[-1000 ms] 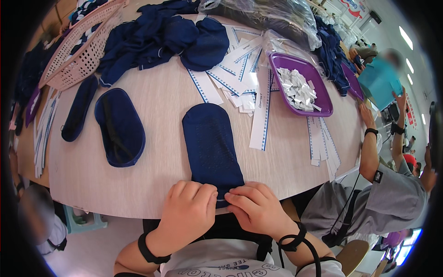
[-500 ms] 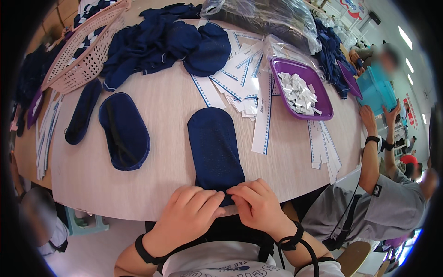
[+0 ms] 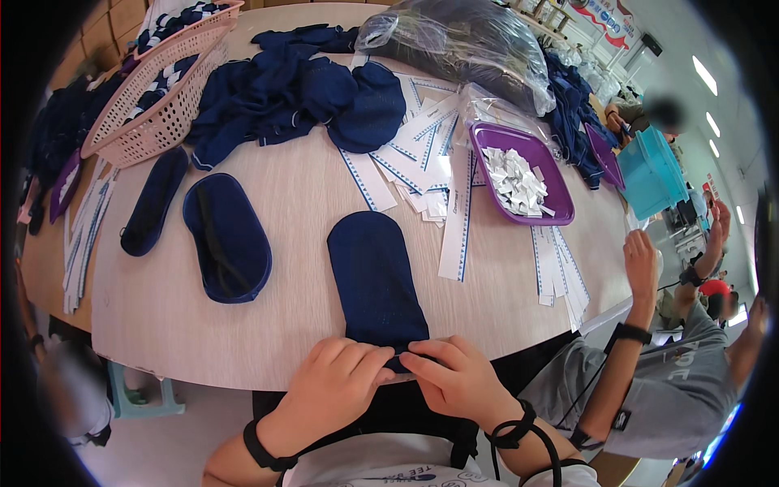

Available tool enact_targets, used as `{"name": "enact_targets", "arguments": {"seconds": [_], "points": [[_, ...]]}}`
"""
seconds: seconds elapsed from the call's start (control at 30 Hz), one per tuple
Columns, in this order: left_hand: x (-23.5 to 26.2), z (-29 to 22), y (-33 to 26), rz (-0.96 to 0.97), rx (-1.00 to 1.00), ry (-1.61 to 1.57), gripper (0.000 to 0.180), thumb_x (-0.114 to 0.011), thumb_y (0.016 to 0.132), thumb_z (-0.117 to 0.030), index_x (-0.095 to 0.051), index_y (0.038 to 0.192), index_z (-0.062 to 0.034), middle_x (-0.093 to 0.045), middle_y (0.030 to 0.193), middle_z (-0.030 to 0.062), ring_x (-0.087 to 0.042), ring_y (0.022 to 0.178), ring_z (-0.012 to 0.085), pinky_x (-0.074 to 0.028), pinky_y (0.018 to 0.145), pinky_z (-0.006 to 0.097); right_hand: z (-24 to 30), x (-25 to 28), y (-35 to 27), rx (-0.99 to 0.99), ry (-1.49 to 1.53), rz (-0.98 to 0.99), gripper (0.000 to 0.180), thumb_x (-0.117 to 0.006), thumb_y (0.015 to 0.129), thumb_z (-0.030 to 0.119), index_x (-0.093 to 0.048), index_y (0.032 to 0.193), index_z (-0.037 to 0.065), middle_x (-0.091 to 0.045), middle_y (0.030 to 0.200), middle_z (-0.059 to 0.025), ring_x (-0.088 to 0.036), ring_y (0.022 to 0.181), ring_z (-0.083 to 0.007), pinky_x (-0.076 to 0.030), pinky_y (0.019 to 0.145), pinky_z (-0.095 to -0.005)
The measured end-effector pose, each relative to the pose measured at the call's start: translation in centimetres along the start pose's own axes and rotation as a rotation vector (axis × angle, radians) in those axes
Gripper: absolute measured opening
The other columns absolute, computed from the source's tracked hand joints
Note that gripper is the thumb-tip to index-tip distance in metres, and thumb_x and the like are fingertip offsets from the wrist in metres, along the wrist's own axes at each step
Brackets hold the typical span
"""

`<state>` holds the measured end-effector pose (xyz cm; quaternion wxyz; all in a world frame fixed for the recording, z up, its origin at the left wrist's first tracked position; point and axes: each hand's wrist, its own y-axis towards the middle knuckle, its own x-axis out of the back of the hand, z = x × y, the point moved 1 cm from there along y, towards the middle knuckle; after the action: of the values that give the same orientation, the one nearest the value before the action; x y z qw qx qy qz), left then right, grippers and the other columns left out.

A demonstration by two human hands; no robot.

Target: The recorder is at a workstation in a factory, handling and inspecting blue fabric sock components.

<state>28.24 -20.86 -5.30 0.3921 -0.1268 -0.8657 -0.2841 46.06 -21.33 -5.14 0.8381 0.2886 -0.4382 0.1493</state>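
A navy-blue sock lies flat on the table in front of me, its rounded end pointing away. At its near end, my left hand pinches the left part of the edge. My right hand grips the same edge just to the right, with the fingertips of both hands almost touching. The fingers partly cover this end, so its folds cannot be made out. Left of the sock rests a dark blue, oval, rimmed piece with a black band inside. A slimmer dark blue piece lies beside it.
A navy cloth pile sits at the back, beside a pink basket. Right of it are printed paper strips, a purple tray of small white pieces and a plastic-wrapped bundle. A co-worker's arm is at right.
The view has shifted slightly, and both my hands stay pinched on the sock's near edge. At right, the co-worker's hands have come away from the turquoise bin.
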Motion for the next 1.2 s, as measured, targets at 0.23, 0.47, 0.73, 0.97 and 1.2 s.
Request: {"name": "enact_targets", "arguments": {"seconds": [0.23,0.47,0.73,0.97,1.2], "points": [[0.1,0.2,0.2,0.036,0.073,-0.057,0.021,-0.064,0.067,-0.009,-0.06,0.088,-0.007,-0.057,0.08,0.0047,-0.051,0.077,0.0239,-0.041,0.072,0.033,0.1,-0.2,0.2,0.0,0.035,-0.014,0.028,-0.065,0.068,0.008,-0.059,0.095,0.006,-0.056,0.089,-0.004,-0.052,0.07,-0.0197,-0.045,0.061,-0.0283],[0.0,0.1,0.5,0.064,0.171,-0.071,0.017,-0.06,0.071,-0.005,-0.058,0.088,-0.006,-0.056,0.079,0.0085,-0.051,0.074,0.0258,-0.041,0.071,0.034,0.4,-0.4,1.3,-0.111,0.098,0.02,0.023,-0.063,0.07,0.008,-0.059,0.093,0.006,-0.055,0.084,-0.0071,-0.051,0.068,-0.0232,-0.044,0.062,-0.0315],[-0.5,0.4,0.8,-0.07,0.257,0.076,0.016,-0.061,0.072,-0.009,-0.058,0.088,-0.0084,-0.054,0.08,0.0031,-0.05,0.076,0.0204,-0.04,0.069,0.031,-0.3,-0.2,3.4,-0.31,0.269,0.095,0.012,-0.06,0.073,0.009,-0.06,0.084,0.005,-0.055,0.074,-0.0108,-0.054,0.071,-0.0281,-0.045,0.063,-0.0342],[0.1,0.9,0.5,-0.085,-0.048,0.219,0.027,-0.067,0.064,-0.011,-0.06,0.09,-0.0082,-0.056,0.086,0.0031,-0.052,0.082,0.0202,-0.041,0.074,0.034,-0.4,-0.4,4.4,-0.459,0.364,0.158,0.008,-0.057,0.075,0.01,-0.059,0.08,0.005,-0.054,0.069,-0.0131,-0.053,0.068,-0.0298,-0.043,0.06,-0.036],[0.8,0.6,0.8,0.021,-0.097,0.154,0.033,-0.065,0.068,-0.018,-0.059,0.099,-0.0076,-0.057,0.09,0.0012,-0.053,0.085,0.0162,-0.041,0.075,0.028,0.9,0.9,3.3,-0.454,0.233,0.106,0.008,-0.057,0.075,0.011,-0.059,0.081,0.005,-0.053,0.071,-0.0123,-0.052,0.07,-0.0294,-0.043,0.062,-0.037]]}}
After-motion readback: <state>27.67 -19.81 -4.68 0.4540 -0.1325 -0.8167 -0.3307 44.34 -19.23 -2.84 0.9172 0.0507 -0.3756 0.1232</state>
